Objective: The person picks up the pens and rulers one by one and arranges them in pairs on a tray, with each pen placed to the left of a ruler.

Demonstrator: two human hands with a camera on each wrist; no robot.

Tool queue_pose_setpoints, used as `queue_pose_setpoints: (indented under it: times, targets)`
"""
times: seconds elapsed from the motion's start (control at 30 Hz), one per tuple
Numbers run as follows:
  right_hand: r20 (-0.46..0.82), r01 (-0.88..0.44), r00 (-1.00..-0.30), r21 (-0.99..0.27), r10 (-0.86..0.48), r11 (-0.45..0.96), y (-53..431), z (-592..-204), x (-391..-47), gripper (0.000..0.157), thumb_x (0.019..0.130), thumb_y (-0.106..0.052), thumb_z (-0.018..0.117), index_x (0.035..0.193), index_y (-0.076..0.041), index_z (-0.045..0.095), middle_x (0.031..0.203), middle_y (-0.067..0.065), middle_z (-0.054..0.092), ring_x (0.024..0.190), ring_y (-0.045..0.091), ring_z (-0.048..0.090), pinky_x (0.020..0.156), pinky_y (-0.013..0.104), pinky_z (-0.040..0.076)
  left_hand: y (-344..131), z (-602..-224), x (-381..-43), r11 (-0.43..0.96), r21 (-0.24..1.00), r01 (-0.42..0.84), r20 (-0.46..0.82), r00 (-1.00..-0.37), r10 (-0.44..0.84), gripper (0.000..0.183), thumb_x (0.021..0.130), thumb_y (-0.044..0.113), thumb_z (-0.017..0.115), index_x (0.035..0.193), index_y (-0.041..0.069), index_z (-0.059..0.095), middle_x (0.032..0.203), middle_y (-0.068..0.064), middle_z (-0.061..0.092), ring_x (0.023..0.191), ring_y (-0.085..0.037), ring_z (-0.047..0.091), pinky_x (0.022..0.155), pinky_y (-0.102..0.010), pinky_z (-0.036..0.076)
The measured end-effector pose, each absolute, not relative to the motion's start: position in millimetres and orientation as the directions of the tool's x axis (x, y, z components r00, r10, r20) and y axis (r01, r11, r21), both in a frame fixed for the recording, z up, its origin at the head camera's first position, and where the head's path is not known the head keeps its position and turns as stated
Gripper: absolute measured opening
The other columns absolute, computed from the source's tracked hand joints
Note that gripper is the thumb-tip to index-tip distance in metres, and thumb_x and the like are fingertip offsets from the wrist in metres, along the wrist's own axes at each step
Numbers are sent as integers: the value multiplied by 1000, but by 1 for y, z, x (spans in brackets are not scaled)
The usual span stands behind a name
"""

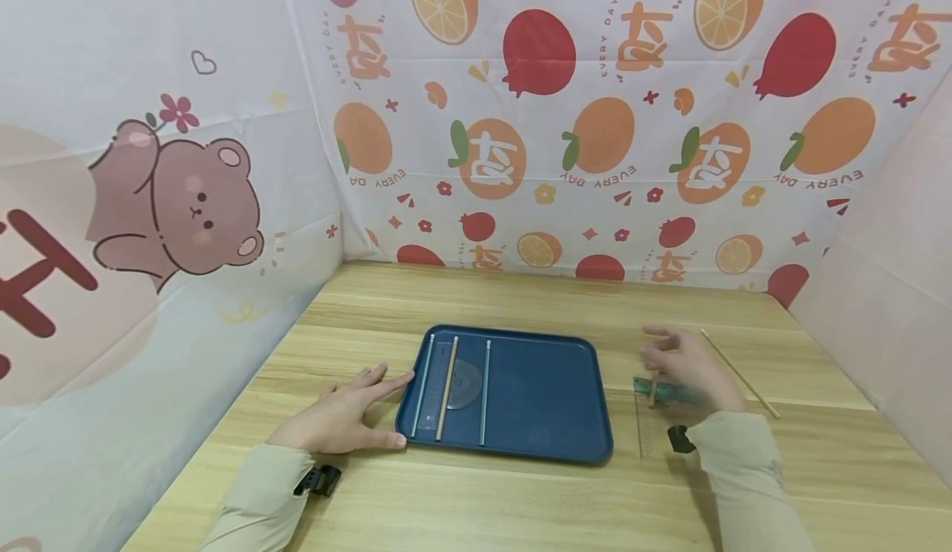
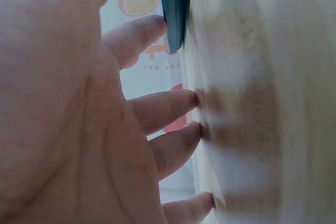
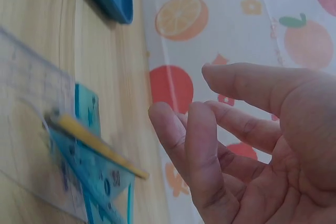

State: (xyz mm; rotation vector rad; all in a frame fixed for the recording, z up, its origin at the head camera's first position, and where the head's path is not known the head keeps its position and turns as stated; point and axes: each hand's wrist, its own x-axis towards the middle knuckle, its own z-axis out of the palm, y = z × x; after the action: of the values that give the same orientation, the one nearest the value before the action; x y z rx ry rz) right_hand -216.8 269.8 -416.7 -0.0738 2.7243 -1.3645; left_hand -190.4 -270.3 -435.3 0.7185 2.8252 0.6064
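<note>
My left hand [image 1: 335, 416] rests at the left side of a dark blue tray [image 1: 550, 395], fingers spread, index fingertip and thumb at its rim. In the left wrist view the other fingertips touch the tabletop. On the tray lie two teal pencils [image 1: 486, 395], a tan pencil [image 1: 446, 391], a clear ruler [image 1: 429, 403] and a clear protractor [image 1: 467, 384]. Right of the tray, my right hand [image 1: 687, 366] hovers with loosely bent fingers, nothing between them. Close by it are a yellow pencil [image 3: 100, 142], a teal ruler [image 3: 86, 108], a teal set square [image 3: 107, 174] and a clear plastic piece [image 3: 31, 72].
Another tan pencil [image 1: 740, 374] lies slantwise on the wooden table [image 1: 476, 502], beyond my right hand. A fruit-print cloth [image 1: 550, 147] hangs along the back edge. A bear-print cloth [image 1: 245, 304] borders the left side, and a pale one [image 1: 885, 287] the right.
</note>
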Motion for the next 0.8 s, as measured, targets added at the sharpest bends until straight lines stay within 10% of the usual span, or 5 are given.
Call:
queue_pose_setpoints:
  times: [0.8]
  targets:
    - [-143, 133, -989, -754, 36, 643, 310, -421, -227, 67, 108, -25, 66, 159, 9, 40, 144, 41, 57, 95, 25, 76, 79, 37, 65, -269, -436, -193, 801, 418, 429, -55, -868, 494, 100, 84, 68, 82, 166, 27, 43, 171, -33, 32, 158, -58, 29, 111, -92, 21]
